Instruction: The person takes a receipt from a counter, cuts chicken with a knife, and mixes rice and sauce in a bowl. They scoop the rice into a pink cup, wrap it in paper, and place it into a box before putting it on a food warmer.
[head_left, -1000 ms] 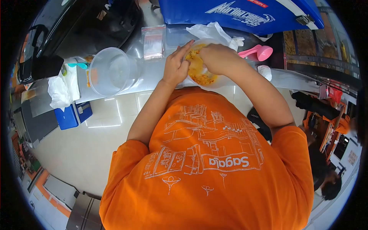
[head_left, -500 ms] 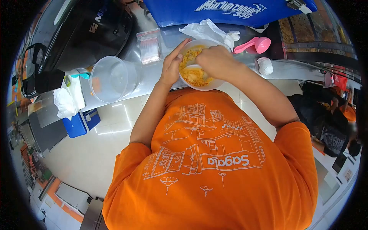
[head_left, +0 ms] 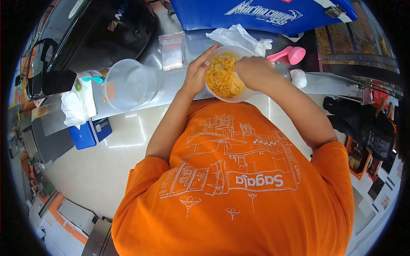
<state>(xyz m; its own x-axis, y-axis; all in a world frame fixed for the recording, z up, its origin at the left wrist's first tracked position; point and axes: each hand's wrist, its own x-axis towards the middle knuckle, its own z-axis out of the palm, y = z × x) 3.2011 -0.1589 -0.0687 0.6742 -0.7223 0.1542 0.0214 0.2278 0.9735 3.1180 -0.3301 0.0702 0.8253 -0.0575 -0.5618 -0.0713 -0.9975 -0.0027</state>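
Observation:
A whitish translucent plastic bowl stands at the counter's front edge, close to my orange shirt. Grainy orange-yellow food, looking like seasoned rice, fills much of it, with a paler lump near the right side. My left hand holds the bowl's left side, fingers stretched along the outside and thumb near the rim. Over the right part of the bowl, my right hand is closed and slightly blurred, fingertips down in the food. Something pale shows below its fingers, but what they grip is hidden.
A clear round tub stands left. Behind lie plastic bags, white crumpled plastic, a pink scoop and a white wad. A black machine and blue cooler box border the counter.
My right hand has shifted within the bowl, and the food now lies more spread across it. A pale curved edge seen earlier in the food is out of sight. The view has shifted slightly.

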